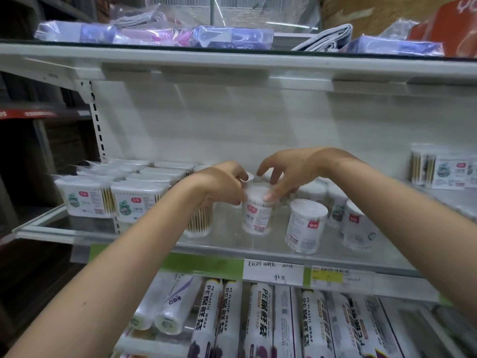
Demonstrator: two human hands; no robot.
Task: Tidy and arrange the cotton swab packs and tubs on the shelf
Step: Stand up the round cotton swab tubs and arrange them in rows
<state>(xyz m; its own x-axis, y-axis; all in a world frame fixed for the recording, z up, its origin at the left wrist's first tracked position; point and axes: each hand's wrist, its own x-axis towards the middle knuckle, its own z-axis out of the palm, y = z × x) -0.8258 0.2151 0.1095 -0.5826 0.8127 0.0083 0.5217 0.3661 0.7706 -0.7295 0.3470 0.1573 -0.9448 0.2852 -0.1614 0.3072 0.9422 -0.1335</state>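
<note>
Squaring up swab tubs, mid-shelf

Gripping one round cotton swab tub (pixel 257 212) with both hands on the glass shelf (pixel 232 244). My left hand (pixel 219 186) is curling its grip round the tub's left side near the lid; my right hand (pixel 286 174) is pinching the lid edge from the right with thumb and fingers, index lifted off. The tub is standing upright near the shelf's middle, just right of another tub (pixel 200 223) half hidden behind my left wrist.

Progress, as I'm judging it: partway. The rectangular packs on the left (pixel 111 195) are already sitting in neat rows, edges aligned. The loose tubs on the right (pixel 305 226) are standing scattered at odd angles, not in any row, so those are still waiting. A separate pack at far right (pixel 441 169) is sitting apart from the rest.

Writing: tubs and packs are carrying a red logo patch, too blurred to read. The price tag (pixel 273 271) on the green rail below is showing handwriting I can't make out. Rolls on the lower shelf (pixel 260 321) are reading "PE PLASTIC WRAP".
</note>
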